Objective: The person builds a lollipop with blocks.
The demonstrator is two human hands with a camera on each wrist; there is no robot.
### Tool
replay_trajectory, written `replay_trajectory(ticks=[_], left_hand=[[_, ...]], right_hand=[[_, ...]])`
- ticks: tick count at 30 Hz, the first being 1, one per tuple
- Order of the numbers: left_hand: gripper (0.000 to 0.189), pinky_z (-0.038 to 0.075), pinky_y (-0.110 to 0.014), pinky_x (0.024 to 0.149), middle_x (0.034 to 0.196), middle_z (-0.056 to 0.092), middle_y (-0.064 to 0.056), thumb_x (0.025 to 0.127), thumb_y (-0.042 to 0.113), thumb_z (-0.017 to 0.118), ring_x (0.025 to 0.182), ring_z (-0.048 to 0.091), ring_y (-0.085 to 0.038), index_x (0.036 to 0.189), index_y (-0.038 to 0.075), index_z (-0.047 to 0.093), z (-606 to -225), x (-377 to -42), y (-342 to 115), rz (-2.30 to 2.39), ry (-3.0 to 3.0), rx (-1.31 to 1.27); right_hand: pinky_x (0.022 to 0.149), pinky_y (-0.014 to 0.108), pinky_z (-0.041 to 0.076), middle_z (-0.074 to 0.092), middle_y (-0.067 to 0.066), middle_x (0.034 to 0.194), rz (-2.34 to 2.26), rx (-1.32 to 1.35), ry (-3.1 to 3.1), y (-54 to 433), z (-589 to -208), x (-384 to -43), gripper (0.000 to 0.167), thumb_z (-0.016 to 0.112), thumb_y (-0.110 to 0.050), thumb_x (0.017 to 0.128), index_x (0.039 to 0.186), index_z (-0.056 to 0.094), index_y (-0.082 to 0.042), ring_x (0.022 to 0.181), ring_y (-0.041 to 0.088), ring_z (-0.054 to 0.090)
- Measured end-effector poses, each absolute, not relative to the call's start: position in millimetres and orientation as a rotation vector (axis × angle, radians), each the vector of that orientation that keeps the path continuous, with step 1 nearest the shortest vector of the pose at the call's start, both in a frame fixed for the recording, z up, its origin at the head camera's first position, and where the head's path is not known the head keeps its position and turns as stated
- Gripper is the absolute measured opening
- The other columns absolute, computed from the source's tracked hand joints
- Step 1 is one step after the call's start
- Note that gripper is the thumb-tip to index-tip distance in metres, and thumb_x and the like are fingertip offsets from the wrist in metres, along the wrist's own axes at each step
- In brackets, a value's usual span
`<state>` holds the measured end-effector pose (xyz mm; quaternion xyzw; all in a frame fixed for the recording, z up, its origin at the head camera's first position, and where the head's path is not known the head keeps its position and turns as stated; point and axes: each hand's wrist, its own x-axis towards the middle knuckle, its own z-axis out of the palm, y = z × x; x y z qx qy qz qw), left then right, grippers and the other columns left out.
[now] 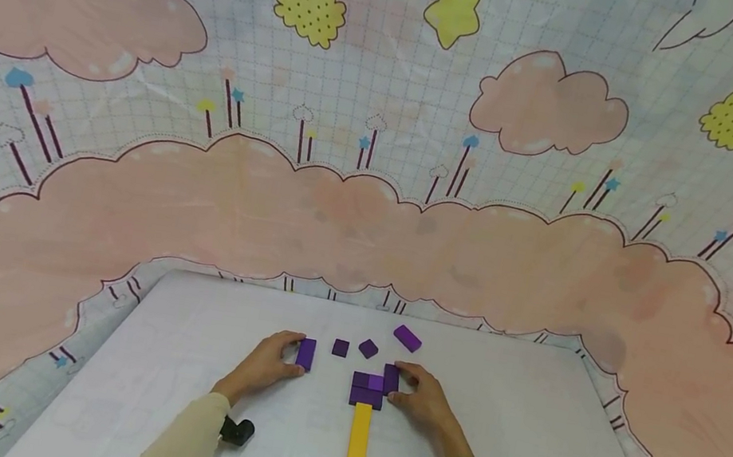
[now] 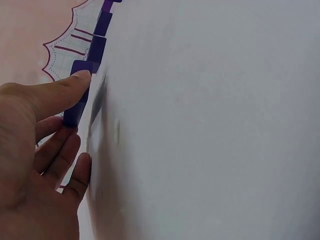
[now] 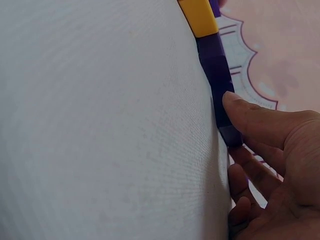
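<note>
Purple blocks (image 1: pixel 306 355) in both hands' fingers (image 1: pixel 292 370)

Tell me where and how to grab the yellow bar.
Best pinch the yellow bar across its two long sides, near the end toward the person, coming in from that near side. It points away from the person with both long sides free, while its far end appears to meet a purple block.

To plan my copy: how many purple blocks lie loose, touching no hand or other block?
3: the left purple square, the diagonally turned purple square beside it, and the purple rectangle farther back, right.
</note>
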<state>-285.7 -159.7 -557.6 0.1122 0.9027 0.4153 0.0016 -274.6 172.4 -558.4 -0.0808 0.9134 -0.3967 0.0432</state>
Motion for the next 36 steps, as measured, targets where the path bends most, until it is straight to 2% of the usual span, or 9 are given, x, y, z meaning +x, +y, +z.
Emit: replay_trajectory(ticks=[5,15,23,32,36], left_hand=[[0.064,0.052,-0.05,0.096,0.136,0.059,-0.016,0.078,0.015,0.082,0.114,0.059,-0.032,0.136,0.004,0.055,-556,-281,-154,1.324,2.832,0.367],[0.063,0.053,-0.04,0.089,0.132,0.061,-0.012,0.077,0.016,0.083,0.112,0.059,-0.026,0.134,0.004,0.057,-552,-276,-136,1.316,2.85,0.487],[0.063,0.055,-0.04,0.089,0.133,0.06,-0.014,0.078,0.016,0.082,0.116,0.059,-0.029,0.134,0.001,0.056,-553,-272,-123,1.287,2.835,0.542],[0.063,0.055,-0.042,0.091,0.134,0.059,-0.014,0.079,0.015,0.081,0.107,0.061,-0.026,0.134,0.001,0.055,-556,-274,-111,1.253,2.833,0.517],[0.063,0.054,-0.045,0.094,0.134,0.059,-0.015,0.079,0.015,0.082,0.108,0.061,-0.027,0.134,0.0,0.055,-558,-277,-109,1.263,2.827,0.511]], right_hand=[[0.106,0.057,0.045,0.059,0.016,0.136,-1.212,-0.241,2.788,172,-557,-274,0.056,0.079,-0.018,0.082,0.135,0.059,-0.018,0.119,0.035,0.057],[0.106,0.057,0.045,0.059,0.015,0.135,-1.208,-0.227,2.787,173,-559,-277,0.057,0.079,-0.019,0.082,0.135,0.059,-0.019,0.118,0.034,0.056],[0.104,0.056,0.046,0.061,0.015,0.131,-1.222,-0.222,2.78,173,-562,-277,0.058,0.08,-0.018,0.081,0.135,0.059,-0.019,0.115,0.032,0.056],[0.105,0.057,0.046,0.06,0.014,0.132,-1.238,-0.22,2.781,175,-563,-276,0.057,0.08,-0.017,0.081,0.135,0.06,-0.02,0.117,0.033,0.056],[0.104,0.057,0.047,0.06,0.014,0.133,-1.236,-0.233,2.785,176,-564,-276,0.057,0.08,-0.018,0.081,0.134,0.06,-0.02,0.116,0.033,0.057]])
